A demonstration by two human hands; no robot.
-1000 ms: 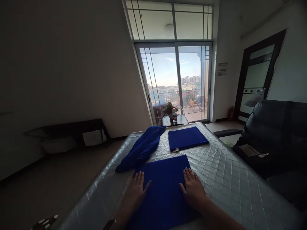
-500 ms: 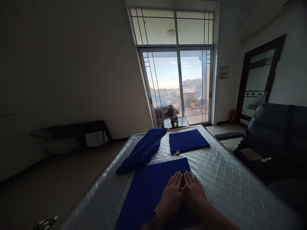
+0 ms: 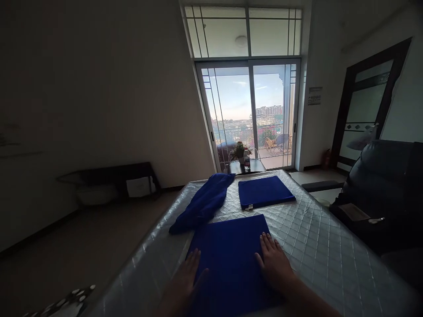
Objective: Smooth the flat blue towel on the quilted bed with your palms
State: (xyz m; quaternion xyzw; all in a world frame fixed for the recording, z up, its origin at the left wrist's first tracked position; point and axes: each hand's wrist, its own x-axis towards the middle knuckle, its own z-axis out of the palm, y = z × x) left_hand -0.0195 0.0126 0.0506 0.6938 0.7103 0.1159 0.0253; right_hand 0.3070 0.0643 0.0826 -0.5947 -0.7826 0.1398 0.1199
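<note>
A flat, folded blue cloth (image 3: 231, 259) lies nearest me on the quilted silvery surface (image 3: 317, 237). On its left edge rests my left hand (image 3: 185, 277), fingers stretched out and thumb apart, somewhat dark and blurred. My right hand (image 3: 274, 259) lies flat along the right edge, with its fingers extended and thumb spread. Neither hand grips anything. Beyond the near cloth, a neatly folded blue cloth (image 3: 266, 192) with a small white tag lies at the far right. A loose, crumpled blue cloth (image 3: 205, 202) lies at the far left, its lower end against the near cloth.
Past the far edge stands a small dark table (image 3: 234, 167) with a potted plant (image 3: 240, 150) and a bottle (image 3: 246, 159). A black chair (image 3: 386, 185) is on the right. Sliding glass doors (image 3: 251, 114) fill the back. A low dark stand (image 3: 109, 180) sits along the left wall.
My hands were side by side near the right edge of the near cloth. My left hand has moved across to the left edge; my right hand has shifted slightly right. The view has turned slightly left.
</note>
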